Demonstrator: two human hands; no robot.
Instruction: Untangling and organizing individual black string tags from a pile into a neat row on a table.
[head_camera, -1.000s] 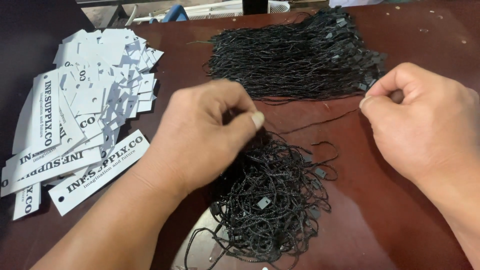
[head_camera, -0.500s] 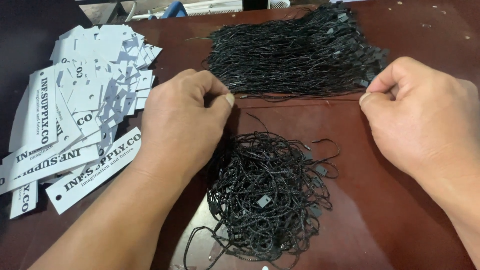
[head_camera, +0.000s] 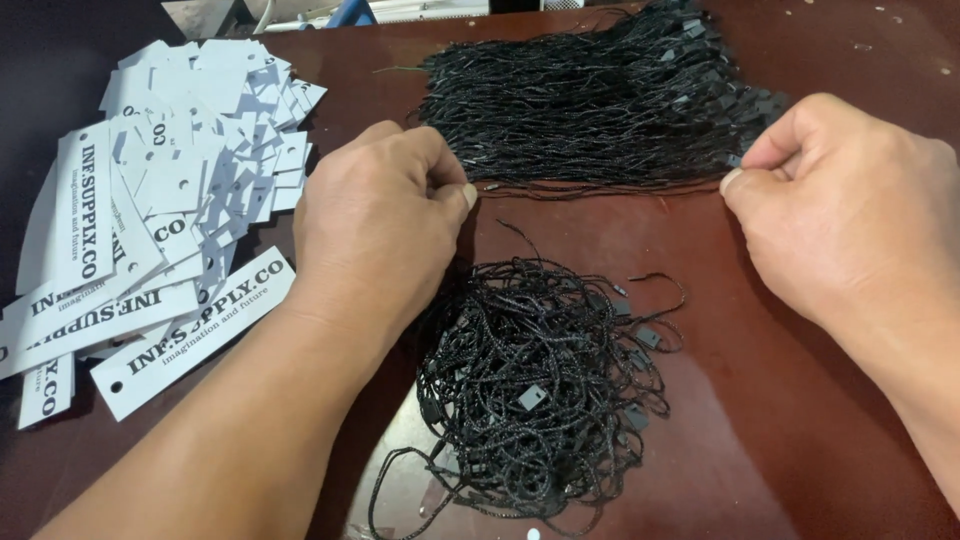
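I pinch one black cord (head_camera: 600, 187) taut between my left hand (head_camera: 385, 225) and right hand (head_camera: 845, 205); its long axis runs left-right across the bench (head_camera: 800, 420), between the straight bundle (head_camera: 590, 100) and the tangled heap (head_camera: 540, 390).

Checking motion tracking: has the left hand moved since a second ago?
Yes. The left hand has shifted up the table, away from the tangled cord pile and towards the straight cord bundle, its grip now at the bundle's near edge.
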